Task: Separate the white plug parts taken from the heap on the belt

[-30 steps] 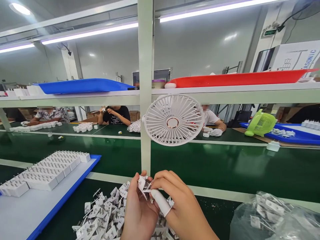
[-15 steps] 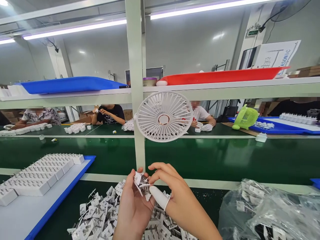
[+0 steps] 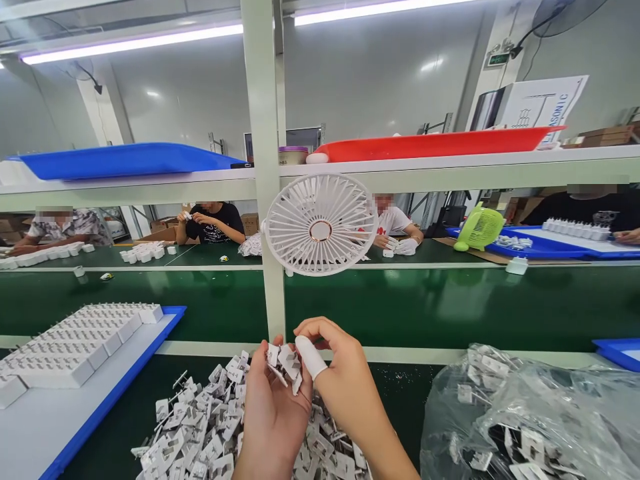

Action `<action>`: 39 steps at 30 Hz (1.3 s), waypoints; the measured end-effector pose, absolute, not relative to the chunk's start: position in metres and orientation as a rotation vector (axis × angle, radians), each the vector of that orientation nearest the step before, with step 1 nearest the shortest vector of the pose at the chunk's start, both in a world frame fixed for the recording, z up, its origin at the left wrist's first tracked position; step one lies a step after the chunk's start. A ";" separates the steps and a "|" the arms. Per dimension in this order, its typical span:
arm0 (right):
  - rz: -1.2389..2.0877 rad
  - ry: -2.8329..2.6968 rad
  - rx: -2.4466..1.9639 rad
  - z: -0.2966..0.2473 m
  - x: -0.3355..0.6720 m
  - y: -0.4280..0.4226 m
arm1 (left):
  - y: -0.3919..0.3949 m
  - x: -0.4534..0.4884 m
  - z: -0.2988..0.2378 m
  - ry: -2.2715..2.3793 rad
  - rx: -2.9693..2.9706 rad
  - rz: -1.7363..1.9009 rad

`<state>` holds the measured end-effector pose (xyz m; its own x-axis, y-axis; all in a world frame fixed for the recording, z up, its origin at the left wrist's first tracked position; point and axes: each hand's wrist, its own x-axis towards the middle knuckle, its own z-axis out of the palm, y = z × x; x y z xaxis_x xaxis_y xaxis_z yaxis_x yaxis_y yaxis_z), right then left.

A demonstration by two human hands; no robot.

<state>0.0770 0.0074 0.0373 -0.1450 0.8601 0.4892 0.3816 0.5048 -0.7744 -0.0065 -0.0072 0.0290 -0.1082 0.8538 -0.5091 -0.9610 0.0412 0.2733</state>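
My left hand (image 3: 274,412) is held palm up over a heap of small white plastic parts with metal prongs (image 3: 200,430), and its fingers cup a few of those white parts (image 3: 283,363). My right hand (image 3: 334,373) meets it from the right. Its thumb wears a white finger cot and pinches one of the parts held in the left hand. Both hands hover above the green bench (image 3: 410,393) near its front.
A blue tray (image 3: 120,393) with rows of white blocks lies at left. A clear bag of parts (image 3: 525,420) sits at right. A white fan (image 3: 320,225) hangs on the shelf post. Across the green conveyor (image 3: 450,307), other people work at their own trays.
The view has shifted right and slightly down. My right thumb has moved up onto the parts in my left hand, which stays cupped above the heap.
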 end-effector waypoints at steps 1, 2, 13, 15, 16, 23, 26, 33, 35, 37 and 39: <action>0.643 -1.722 -1.036 0.037 0.077 0.008 | -0.008 -0.005 0.029 0.651 -0.206 1.554; 0.672 -1.727 -1.017 0.038 0.077 0.008 | -0.009 -0.004 0.029 0.649 -0.199 1.557; 0.377 -2.226 -1.003 0.049 0.091 -0.003 | -0.007 -0.004 0.031 0.552 -0.163 1.588; 0.290 -2.263 -0.966 0.050 0.090 -0.004 | -0.008 -0.004 0.031 0.513 -0.158 1.572; 0.248 -2.263 -0.946 0.050 0.089 -0.004 | -0.009 -0.005 0.031 0.492 -0.152 1.563; 0.202 -2.154 -0.842 0.047 0.086 -0.007 | -0.013 -0.006 0.032 0.433 -0.176 1.538; 0.309 -2.030 -0.823 0.044 0.085 -0.007 | -0.014 -0.007 0.033 0.462 -0.188 1.542; 0.362 -1.873 -0.668 0.043 0.086 -0.009 | -0.013 -0.016 0.037 0.541 -0.167 1.620; 0.371 -1.846 -0.688 0.044 0.086 -0.009 | -0.016 -0.018 0.040 0.535 -0.146 1.649; 0.407 -1.803 -0.758 0.044 0.085 -0.007 | -0.019 -0.018 0.044 0.456 -0.108 1.665; 0.505 -1.765 -0.853 0.044 0.084 -0.004 | -0.023 -0.017 0.047 0.371 -0.056 1.666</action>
<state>0.0837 -0.0042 0.0441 -0.1826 0.7526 0.6327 0.3036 0.6552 -0.6918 -0.0171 -0.0230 0.0471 -0.1349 0.9584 -0.2517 -0.9746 -0.0825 0.2080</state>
